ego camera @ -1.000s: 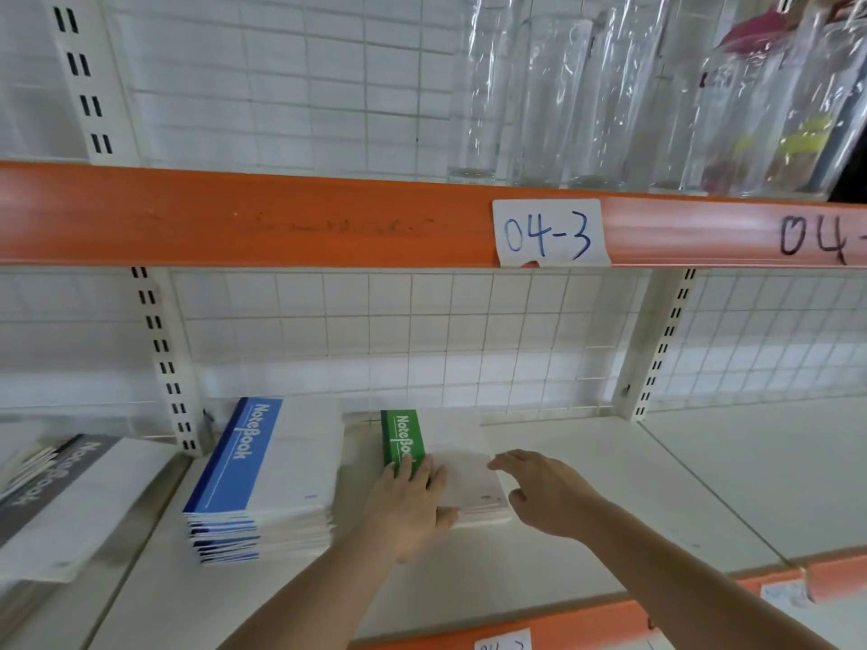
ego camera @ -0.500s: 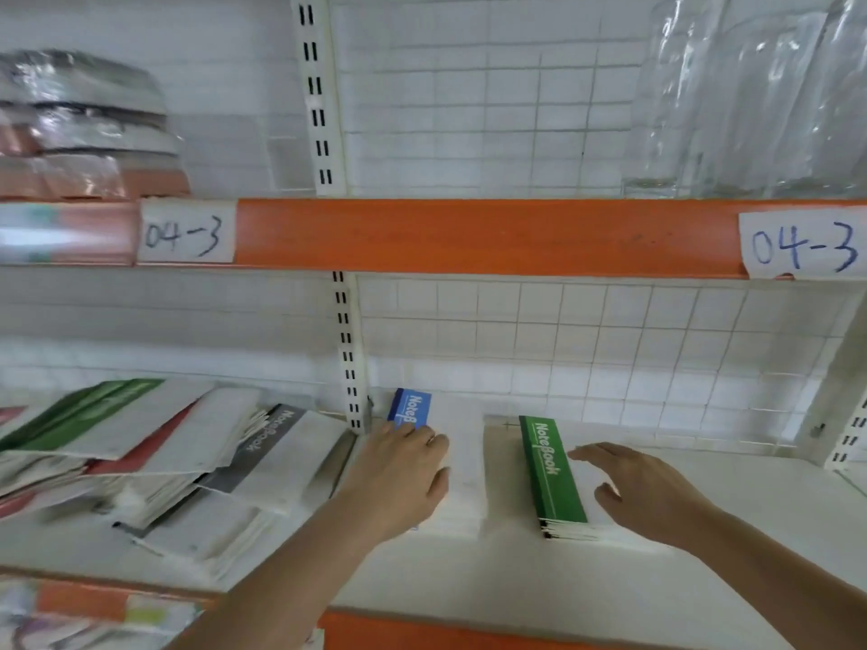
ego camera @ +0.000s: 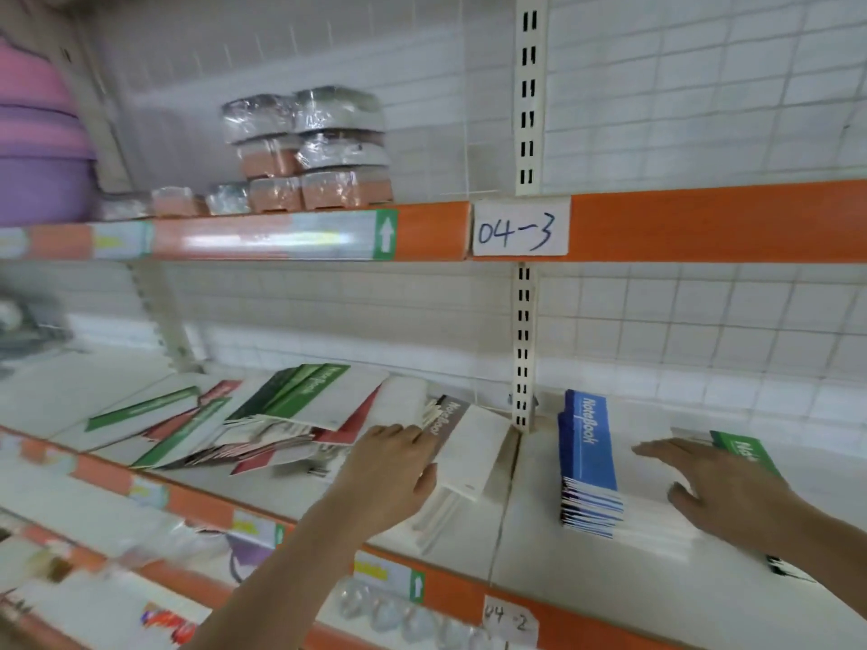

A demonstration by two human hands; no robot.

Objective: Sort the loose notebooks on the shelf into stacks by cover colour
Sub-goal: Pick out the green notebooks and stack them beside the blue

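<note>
- The left hand (ego camera: 391, 466) reaches to the grey notebook (ego camera: 462, 445), its fingertips laid on the grey spine strip and the thumb against the near edge of the white cover; whether it grips or only touches cannot be told.
- The right hand (ego camera: 718, 487) is spread flat, fingers straight and apart, just over the white covers of the blue stack (ego camera: 589, 466), holding nothing.
- The grey notebook lies tilted on top of other white-covered notebooks, just left of the white slotted upright (ego camera: 523, 349).
- The blue stack sits just right of that upright, spines toward the left, many copies high.
- A green notebook (ego camera: 746, 455) shows behind the right hand, partly hidden by it, beside the blue stack.
- To the left of the left hand a loose pile (ego camera: 262, 426) of green and red notebooks lies fanned and overlapping on the shelf (ego camera: 586, 570).
- The orange rail (ego camera: 703, 222) of the shelf above carries a handwritten paper label (ego camera: 518, 227) reading 04-3.
- On that upper shelf stand plastic-wrapped packs (ego camera: 319, 152), blurred, with a purple and pink tub (ego camera: 37, 133) at far left.
</note>
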